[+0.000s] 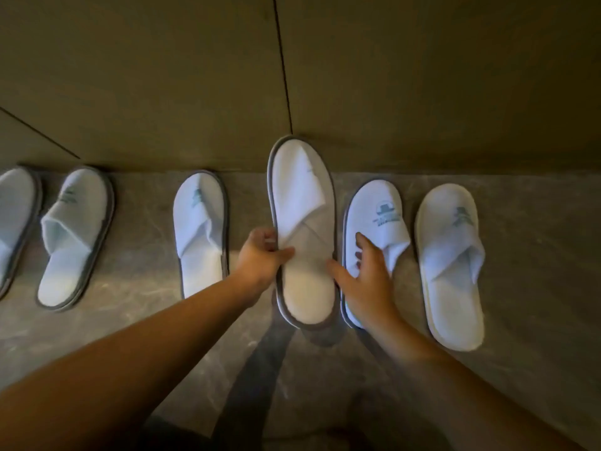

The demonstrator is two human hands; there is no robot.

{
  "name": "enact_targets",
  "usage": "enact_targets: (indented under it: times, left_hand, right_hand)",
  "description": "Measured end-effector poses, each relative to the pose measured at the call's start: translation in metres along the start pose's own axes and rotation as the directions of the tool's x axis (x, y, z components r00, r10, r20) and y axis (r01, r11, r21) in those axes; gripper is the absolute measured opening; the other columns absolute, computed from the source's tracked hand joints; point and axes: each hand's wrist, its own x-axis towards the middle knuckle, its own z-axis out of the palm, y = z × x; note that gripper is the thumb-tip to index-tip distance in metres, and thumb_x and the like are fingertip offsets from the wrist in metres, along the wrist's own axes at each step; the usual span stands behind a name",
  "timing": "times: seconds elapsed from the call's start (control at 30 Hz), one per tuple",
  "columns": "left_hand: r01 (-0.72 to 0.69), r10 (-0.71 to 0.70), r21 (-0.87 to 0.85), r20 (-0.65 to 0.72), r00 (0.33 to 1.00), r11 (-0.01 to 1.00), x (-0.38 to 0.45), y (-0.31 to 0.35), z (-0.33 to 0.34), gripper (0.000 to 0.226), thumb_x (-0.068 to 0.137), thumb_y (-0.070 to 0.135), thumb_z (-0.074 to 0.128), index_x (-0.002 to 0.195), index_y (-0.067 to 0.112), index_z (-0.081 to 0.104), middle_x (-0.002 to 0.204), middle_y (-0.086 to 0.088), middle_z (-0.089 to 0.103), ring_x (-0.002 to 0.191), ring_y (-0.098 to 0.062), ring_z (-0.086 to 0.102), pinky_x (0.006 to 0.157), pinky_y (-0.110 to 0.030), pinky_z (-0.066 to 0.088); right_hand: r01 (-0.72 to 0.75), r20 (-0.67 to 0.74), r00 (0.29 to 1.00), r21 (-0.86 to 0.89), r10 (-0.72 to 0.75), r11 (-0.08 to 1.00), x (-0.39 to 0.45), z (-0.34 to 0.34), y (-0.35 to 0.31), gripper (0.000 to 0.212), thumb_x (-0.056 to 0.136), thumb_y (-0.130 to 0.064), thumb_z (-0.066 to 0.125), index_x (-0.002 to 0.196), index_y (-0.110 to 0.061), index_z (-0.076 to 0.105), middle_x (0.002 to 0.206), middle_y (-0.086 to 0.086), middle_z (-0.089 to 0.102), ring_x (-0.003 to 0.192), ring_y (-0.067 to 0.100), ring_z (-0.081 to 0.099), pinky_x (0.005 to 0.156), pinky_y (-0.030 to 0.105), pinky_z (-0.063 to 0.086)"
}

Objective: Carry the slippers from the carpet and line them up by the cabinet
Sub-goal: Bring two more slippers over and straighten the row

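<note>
The held slipper (304, 229), grey-edged and white, is gripped at its left rim by the left hand (260, 258), thumb over the strap. It is touched by the right hand (367, 271) with fingers spread and relaxed. Other slippers (450, 255) are lined on the floor (536, 288) along the cabinet (162, 76), close beside.

No wording is reading clearly anywhere. The slipper beside the right hand (377, 222) is showing a teal hat-shaped emblem with lettering beneath it, too blurred to make out. Similar teal marks on the other slippers are showing only as smudges.
</note>
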Motion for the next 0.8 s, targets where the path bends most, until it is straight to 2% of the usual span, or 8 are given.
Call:
enact_targets:
  times: [0.1, 0.17, 0.23, 0.3, 0.33, 0.47, 0.67, 0.8]
  left_hand:
    - [-0.089, 0.091, -0.016, 0.107, 0.99, 0.996, 0.009, 0.001, -0.027, 0.029, 0.079, 0.009, 0.064, 0.103, 0.009, 0.048, 0.099, -0.011, 0.064, 0.094, -0.027, 0.062, 0.083, -0.041, 0.053]
    - [-0.163, 0.159, 0.004, 0.203, 0.966, 0.987, 0.016, 0.0, -0.057, 0.023, 0.079, 0.008, 0.063, 0.096, 0.015, 0.05, 0.084, -0.003, 0.062, 0.084, -0.021, 0.062, 0.076, -0.033, 0.053]
    - [-0.203, 0.19, 0.022, 0.269, 0.944, 0.979, 0.025, -0.007, -0.09, 0.03, 0.078, 0.006, 0.064, 0.104, 0.008, 0.05, 0.078, -0.002, 0.057, 0.075, -0.016, 0.06, 0.07, -0.028, 0.05]
    - [-0.247, 0.216, 0.077, 0.287, 0.933, 0.966, 0.035, -0.022, -0.126, 0.044, 0.076, 0.007, 0.066, 0.115, 0.004, 0.047, 0.092, -0.003, 0.059, 0.077, -0.008, 0.06, 0.071, -0.023, 0.05]
    - [-0.287, 0.237, 0.158, 0.277, 0.931, 0.945, 0.041, -0.031, -0.143, 0.048, 0.076, 0.011, 0.068, 0.119, 0.007, 0.046, 0.105, -0.006, 0.059, 0.087, -0.009, 0.059, 0.078, -0.023, 0.048]
    - [-0.304, 0.207, 0.429, 0.257, 0.944, 0.851, 0.059, -0.066, -0.205, 0.057, 0.079, 0.026, 0.065, 0.129, 0.015, 0.041, 0.137, -0.008, 0.046, 0.122, -0.025, 0.046, 0.098, -0.032, 0.038]
    - [-0.252, 0.086, 0.547, 0.31, 0.947, 0.798, 0.063, -0.091, -0.24, 0.062, 0.079, 0.027, 0.065, 0.132, 0.011, 0.037, 0.141, -0.011, 0.039, 0.128, -0.028, 0.038, 0.104, -0.036, 0.034]
    - [-0.278, 0.108, 0.546, 0.323, 0.94, 0.79, 0.076, -0.102, -0.232, 0.061, 0.08, 0.028, 0.063, 0.133, 0.014, 0.035, 0.141, -0.01, 0.038, 0.128, -0.027, 0.038, 0.104, -0.037, 0.035]
  right_hand:
    - [-0.137, 0.105, 0.987, 0.108, 0.125, 0.985, 0.007, 0.038, -0.031, 0.063, 0.076, -0.035, 0.066, 0.13, -0.02, 0.038, 0.132, 0.009, 0.051, 0.119, 0.028, 0.049, 0.104, 0.045, 0.039]
    - [-0.216, 0.115, 0.974, 0.218, 0.194, 0.952, 0.01, 0.06, -0.046, 0.064, 0.075, -0.026, 0.069, 0.13, -0.022, 0.037, 0.132, 0.008, 0.051, 0.117, 0.028, 0.05, 0.102, 0.051, 0.04]
    - [-0.247, 0.097, 0.968, 0.245, 0.23, 0.938, 0.009, 0.079, -0.051, 0.064, 0.076, -0.02, 0.068, 0.131, -0.024, 0.035, 0.131, 0.007, 0.051, 0.116, 0.028, 0.05, 0.1, 0.052, 0.041]
    - [-0.248, 0.051, 0.969, 0.181, 0.242, 0.952, 0.006, 0.097, -0.053, 0.062, 0.077, -0.018, 0.066, 0.13, -0.024, 0.035, 0.13, 0.006, 0.05, 0.111, 0.022, 0.049, 0.096, 0.043, 0.041]
    - [-0.243, 0.01, 0.97, 0.142, 0.245, 0.959, 0.005, 0.106, -0.052, 0.061, 0.078, -0.016, 0.066, 0.13, -0.022, 0.035, 0.13, 0.008, 0.05, 0.108, 0.02, 0.047, 0.092, 0.038, 0.039]
    - [-0.288, -0.127, 0.952, -0.053, 0.28, 0.956, -0.002, 0.133, -0.046, 0.066, 0.078, -0.012, 0.066, 0.134, -0.01, 0.032, 0.131, 0.018, 0.048, 0.115, 0.033, 0.047, 0.085, 0.033, 0.035]
    - [-0.343, -0.264, 0.926, -0.293, 0.269, 0.892, -0.015, 0.143, -0.047, 0.068, 0.077, -0.013, 0.067, 0.135, -0.005, 0.033, 0.133, 0.019, 0.049, 0.121, 0.035, 0.047, 0.097, 0.037, 0.036]
    - [-0.329, -0.231, 0.936, -0.292, 0.267, 0.898, -0.005, 0.16, -0.031, 0.066, 0.083, -0.018, 0.062, 0.138, -0.007, 0.027, 0.126, 0.022, 0.052, 0.111, 0.035, 0.053, 0.082, 0.031, 0.038]
